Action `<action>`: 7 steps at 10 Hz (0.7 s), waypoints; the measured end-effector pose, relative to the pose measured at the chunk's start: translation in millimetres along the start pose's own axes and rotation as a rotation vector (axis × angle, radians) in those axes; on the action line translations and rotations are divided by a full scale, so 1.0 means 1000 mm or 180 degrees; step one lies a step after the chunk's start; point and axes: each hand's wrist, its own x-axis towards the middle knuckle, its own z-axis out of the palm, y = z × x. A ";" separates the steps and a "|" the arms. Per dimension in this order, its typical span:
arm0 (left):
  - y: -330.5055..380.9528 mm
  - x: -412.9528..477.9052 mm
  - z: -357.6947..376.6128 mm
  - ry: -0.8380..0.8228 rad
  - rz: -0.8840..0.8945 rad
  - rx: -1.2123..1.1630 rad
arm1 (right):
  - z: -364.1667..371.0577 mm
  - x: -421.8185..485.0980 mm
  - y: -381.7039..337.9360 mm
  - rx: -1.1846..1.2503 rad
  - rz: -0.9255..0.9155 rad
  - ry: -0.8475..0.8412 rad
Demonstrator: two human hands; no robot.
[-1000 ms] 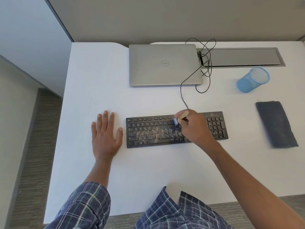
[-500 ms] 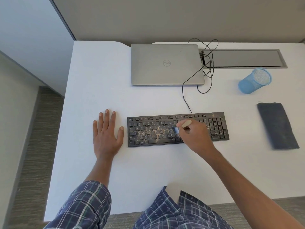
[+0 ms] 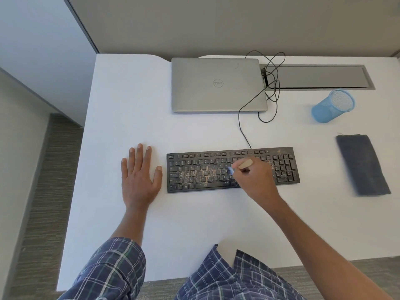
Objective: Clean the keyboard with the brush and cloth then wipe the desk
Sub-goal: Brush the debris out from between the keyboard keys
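We see the right hand (image 3: 256,181) over the right-centre of the black keyboard (image 3: 194,169), fingers curled around a small brush (image 3: 245,164). Its wooden handle end projects above the knuckles; its blue bristles point left and down onto the letter keys. Tan debris (image 3: 202,174) is scattered across the middle key rows, with a lighter trace near the number pad.

The left hand (image 3: 140,176) lies flat on the white desk (image 3: 129,105), just beside the keyboard's left edge and apart from it. Its 4 fingers are straight, the thumb is spread, and it holds nothing.

The keyboard sits mid-desk, parallel to the near edge. Its cable (image 3: 239,124) runs back to a loose coil beside the closed silver laptop (image 3: 218,84). The dark grey cloth (image 3: 363,165) lies folded on the desk, well apart to the right of the keyboard. A blue mesh cup (image 3: 332,106) stands behind the cloth, near a grey cable hatch (image 3: 320,75).
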 end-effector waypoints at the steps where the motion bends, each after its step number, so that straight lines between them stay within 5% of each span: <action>1: 0.000 0.000 0.000 -0.0007 -0.0006 0.0012 | -0.007 0.000 -0.002 0.0166 -0.0013 0.0106; 3: 0.000 0.000 0.000 -0.0020 0.0000 0.0026 | -0.008 0.015 -0.012 0.0355 -0.0080 0.0440; 6: 0.000 0.000 0.000 -0.0029 -0.0005 0.0032 | -0.008 0.009 0.003 0.0044 0.0373 0.0023; 7: 0.000 0.000 0.000 -0.0016 -0.0008 0.0031 | -0.015 0.013 -0.002 0.0166 0.0444 0.0256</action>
